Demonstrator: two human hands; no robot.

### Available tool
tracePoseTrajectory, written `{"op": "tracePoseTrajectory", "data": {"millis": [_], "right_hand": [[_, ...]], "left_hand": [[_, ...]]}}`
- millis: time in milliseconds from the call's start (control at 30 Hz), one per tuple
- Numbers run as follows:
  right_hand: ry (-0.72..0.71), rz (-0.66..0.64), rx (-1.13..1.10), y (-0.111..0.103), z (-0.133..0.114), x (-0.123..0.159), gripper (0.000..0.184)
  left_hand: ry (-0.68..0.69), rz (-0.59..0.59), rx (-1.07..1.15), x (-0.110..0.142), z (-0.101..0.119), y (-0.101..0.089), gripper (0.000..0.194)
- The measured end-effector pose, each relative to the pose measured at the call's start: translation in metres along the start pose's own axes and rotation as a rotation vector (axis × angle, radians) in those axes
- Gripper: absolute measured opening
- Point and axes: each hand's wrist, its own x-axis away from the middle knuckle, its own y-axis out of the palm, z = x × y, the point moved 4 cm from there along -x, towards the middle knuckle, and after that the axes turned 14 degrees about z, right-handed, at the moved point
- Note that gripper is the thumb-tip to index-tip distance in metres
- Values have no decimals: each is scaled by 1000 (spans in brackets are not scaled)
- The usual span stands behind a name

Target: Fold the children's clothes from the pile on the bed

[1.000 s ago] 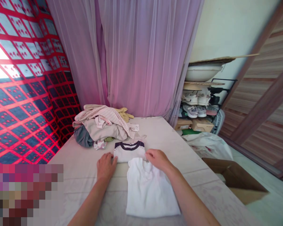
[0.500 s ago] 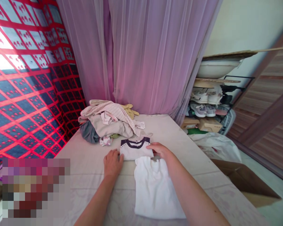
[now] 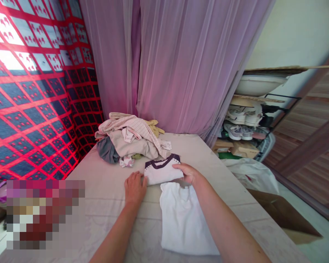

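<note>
A small folded white shirt (image 3: 162,173) with a dark neckband and dark shoulders lies on the bed, its right side tilted up a little. My right hand (image 3: 188,173) grips that right side, thumb on top and the other fingers mostly hidden underneath. At the left edge, my left hand (image 3: 135,187) rests palm down on the sheet with its fingers stretched out; its thumb touches or nearly touches the shirt. Nearer to me lies a plain white sleeveless top (image 3: 185,219), laid flat, partly covered by my right forearm.
A heap of crumpled clothes (image 3: 131,137) lies at the back left of the bed (image 3: 112,215). Purple curtains (image 3: 175,65) hang behind it. Right of the bed stand a shoe rack (image 3: 244,117), a white plastic bag (image 3: 254,173) and a cardboard box (image 3: 285,210).
The folded shirt's right side has risen slightly in my right hand, so the shirt now slants. My left hand stays beside its left edge. The whole view has shifted and tilted a little.
</note>
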Motion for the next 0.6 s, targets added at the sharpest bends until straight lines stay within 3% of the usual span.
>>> {"op": "tracePoseTrajectory", "data": {"millis": [133,267,367,600], "right_hand": [[-96,22,-33,-12,-34,12,18],[-177,244,-17,-43,-59,11,12],[-227,374,-24,-67,-81,-1,14],[-338,507,-45,-106,-161,-45,17]], "left_hand": [[16,8,15,1,-2,1,28],[35,2,22,2,-4,3,28],[45,-10,19,3,-5,5,26],[46,-23,17,3,-8,9,25]]}}
